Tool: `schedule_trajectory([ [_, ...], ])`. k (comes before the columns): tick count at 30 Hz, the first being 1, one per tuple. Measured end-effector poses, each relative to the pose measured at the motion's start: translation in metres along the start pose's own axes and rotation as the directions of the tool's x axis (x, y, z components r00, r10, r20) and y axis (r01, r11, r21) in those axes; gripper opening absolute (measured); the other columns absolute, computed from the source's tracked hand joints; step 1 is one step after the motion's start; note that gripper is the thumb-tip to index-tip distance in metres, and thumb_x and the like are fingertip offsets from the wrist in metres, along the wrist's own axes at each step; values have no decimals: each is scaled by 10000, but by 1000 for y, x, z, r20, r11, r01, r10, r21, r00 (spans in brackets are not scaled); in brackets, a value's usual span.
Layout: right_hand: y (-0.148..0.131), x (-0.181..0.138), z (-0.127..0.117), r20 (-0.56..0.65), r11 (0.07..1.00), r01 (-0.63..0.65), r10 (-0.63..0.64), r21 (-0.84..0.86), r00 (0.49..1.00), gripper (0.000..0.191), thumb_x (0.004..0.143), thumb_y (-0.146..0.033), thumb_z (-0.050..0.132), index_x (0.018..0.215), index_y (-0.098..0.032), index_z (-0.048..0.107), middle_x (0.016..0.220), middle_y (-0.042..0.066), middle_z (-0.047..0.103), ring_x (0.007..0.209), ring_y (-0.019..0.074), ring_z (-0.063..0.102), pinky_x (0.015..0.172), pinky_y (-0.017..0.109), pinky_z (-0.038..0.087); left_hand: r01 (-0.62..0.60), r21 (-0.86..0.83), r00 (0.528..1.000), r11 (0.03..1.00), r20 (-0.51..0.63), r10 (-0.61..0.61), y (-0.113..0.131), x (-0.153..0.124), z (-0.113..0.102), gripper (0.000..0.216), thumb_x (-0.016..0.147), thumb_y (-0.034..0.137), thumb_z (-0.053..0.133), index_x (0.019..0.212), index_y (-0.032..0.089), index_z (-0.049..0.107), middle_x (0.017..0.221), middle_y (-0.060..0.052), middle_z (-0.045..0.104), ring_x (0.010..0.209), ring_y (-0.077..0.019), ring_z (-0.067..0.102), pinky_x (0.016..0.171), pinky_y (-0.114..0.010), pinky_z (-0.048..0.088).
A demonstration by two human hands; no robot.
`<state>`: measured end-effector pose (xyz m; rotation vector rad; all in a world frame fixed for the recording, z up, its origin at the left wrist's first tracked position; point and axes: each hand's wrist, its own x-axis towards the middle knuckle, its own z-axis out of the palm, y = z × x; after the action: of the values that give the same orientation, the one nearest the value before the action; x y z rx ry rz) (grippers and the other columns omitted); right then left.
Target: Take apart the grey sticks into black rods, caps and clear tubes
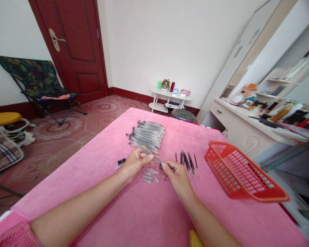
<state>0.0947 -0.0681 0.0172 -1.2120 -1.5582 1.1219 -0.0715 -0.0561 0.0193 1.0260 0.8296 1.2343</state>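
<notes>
My left hand [136,162] is closed around a grey translucent pen barrel [145,151] that slants up to the left. My right hand [175,175] pinches the barrel's near tip between thumb and forefinger. Behind the hands lies a pile of the same grey pen barrels [147,135]. Several thin black refills [186,160] lie to the right of my right hand. Small clear pen parts [150,175] are scattered between my wrists, and a few black caps [121,161] sit left of my left hand. Everything rests on a pink table cover [144,212].
A red plastic basket [240,173] stands at the table's right. Beyond the table are a dark stool [184,115], a small white shelf table [170,97], a folding chair [38,85] by a red door, and a white dresser [247,127] at right.
</notes>
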Motion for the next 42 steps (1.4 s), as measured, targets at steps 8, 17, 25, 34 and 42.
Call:
schedule_trajectory([
  [8, 2, 0, -1, -16, 1000, 21, -21, -2, 1000, 209, 734, -343, 579, 744, -140, 628, 658, 17, 605, 550, 121, 505, 514, 227, 386, 3, 22, 1000, 1000, -12, -3, 0, 1, -1, 309, 640, 349, 714, 778, 125, 553, 712, -59, 692, 532, -123, 603, 523, -213, 442],
  [17, 0, 0, -2, -69, 998, 23, -26, -54, 997, 92, 639, -235, 646, 651, -144, 643, 624, 26, 635, 566, 137, 527, 543, 248, 404, 61, 30, 997, 998, -38, -60, -5, 1, -2, 368, 608, 391, 727, 775, 135, 522, 724, -68, 689, 581, -171, 639, 575, -288, 499],
  [25, -2, -5, -2, -121, 912, 158, -218, -379, 968, 58, 661, -212, 627, 629, -173, 598, 624, 5, 592, 562, 125, 503, 545, 232, 370, 82, 0, 996, 997, -48, -82, -9, -1, 0, 371, 627, 397, 713, 798, 133, 516, 710, -69, 683, 594, -192, 647, 579, -330, 517],
  [34, -6, -9, -7, -18, 638, 241, -371, -731, 928, 93, 733, -176, 556, 644, -202, 565, 652, -6, 588, 622, 126, 527, 584, 227, 337, 61, -3, 988, 998, -143, -61, -7, 7, -8, 334, 634, 379, 714, 775, 139, 528, 715, -49, 681, 615, -147, 642, 564, -234, 481],
  [42, -2, -8, -7, 43, 637, 136, -159, -758, 986, 108, 662, -235, 648, 764, -231, 613, 721, -9, 645, 603, 136, 558, 542, 231, 325, 2, 50, 983, 999, -184, 7, -9, 9, -12, 335, 655, 399, 690, 753, 152, 485, 719, -49, 685, 578, -149, 631, 514, -226, 450],
])
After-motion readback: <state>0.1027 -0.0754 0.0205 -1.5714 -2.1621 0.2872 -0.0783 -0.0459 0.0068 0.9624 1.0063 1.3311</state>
